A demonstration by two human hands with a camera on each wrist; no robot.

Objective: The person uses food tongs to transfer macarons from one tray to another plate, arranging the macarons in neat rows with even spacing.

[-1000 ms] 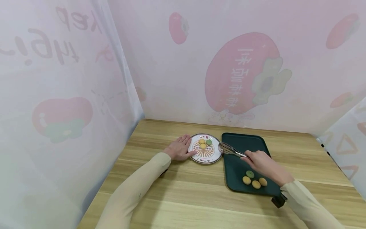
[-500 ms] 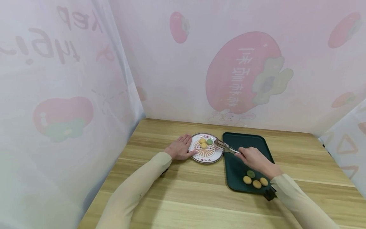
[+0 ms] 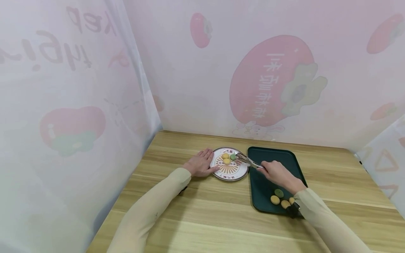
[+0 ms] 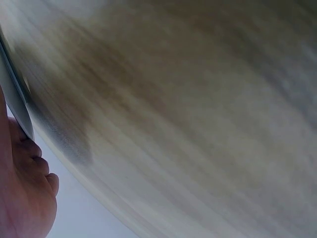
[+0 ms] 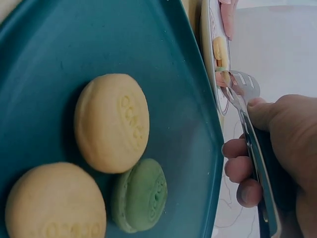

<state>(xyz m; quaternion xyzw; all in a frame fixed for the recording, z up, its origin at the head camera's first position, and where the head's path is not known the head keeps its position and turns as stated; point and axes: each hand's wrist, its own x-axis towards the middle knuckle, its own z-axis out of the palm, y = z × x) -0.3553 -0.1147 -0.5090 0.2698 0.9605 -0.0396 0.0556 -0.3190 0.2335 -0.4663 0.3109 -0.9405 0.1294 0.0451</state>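
My left hand [image 3: 199,164] lies with straight fingers at the left rim of a round white patterned plate [image 3: 228,173], its thumb over the edge. On the plate sit two yellow macarons [image 3: 226,161] and a green macaron [image 3: 233,157]. My right hand [image 3: 277,173] grips metal tongs [image 3: 250,162], which reach left over the plate's right side, tips beside the green macaron. In the right wrist view, the fingers curl round the tongs' [image 5: 252,134] arms. Whether anything is between the tips, I cannot tell. Mostly wood grain fills the left wrist view, with part of the left hand [image 4: 29,183].
A dark green tray [image 3: 261,186] lies right of the plate, under my right forearm. Near its front are a green macaron [image 3: 278,193] and yellow macarons [image 3: 275,200], partly covered by the wrist camera. Printed curtains [image 3: 177,70] stand behind the wooden table [image 3: 196,218] and at its sides.
My right hand has moved left with the tongs, from the plate's right rim to over the plate beside the green macaron. The left hand keeps its place.
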